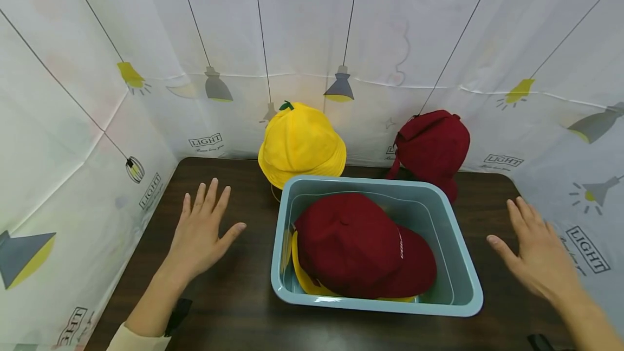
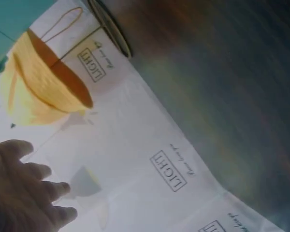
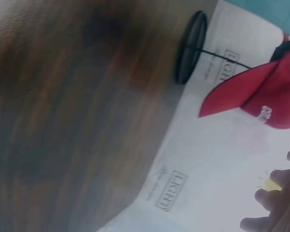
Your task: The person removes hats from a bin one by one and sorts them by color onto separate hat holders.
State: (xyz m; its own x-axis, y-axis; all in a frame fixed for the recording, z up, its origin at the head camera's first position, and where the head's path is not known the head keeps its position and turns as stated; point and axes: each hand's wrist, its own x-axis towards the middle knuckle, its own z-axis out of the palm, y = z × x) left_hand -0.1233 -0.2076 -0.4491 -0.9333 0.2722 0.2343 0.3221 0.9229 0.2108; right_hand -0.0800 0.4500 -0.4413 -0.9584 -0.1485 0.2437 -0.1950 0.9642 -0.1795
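My left hand (image 1: pixel 201 240) is held with its fingers straight and spread, left of a light blue plastic bin (image 1: pixel 377 309), touching nothing. On the bin's other side my right hand (image 1: pixel 541 256) is likewise straight-fingered and holds nothing. Inside the bin lies a maroon baseball cap (image 1: pixel 348 245), its brim toward the right. Something yellow (image 1: pixel 303 274) shows beneath that cap, mostly hidden. Behind the bin, a yellow brimmed hat (image 1: pixel 302 145) with a green leaf on top sits at the left. A second maroon cap (image 1: pixel 434 145) is at the right, brim down in front.
In the right wrist view, the second cap sits on a thin black stand with a round base (image 3: pixel 192 48). A similar stand base (image 2: pixel 110 29) is under the yellow hat. The dark wooden table (image 1: pixel 234 307) backs onto white lamp-printed sheeting (image 1: pixel 292 26).
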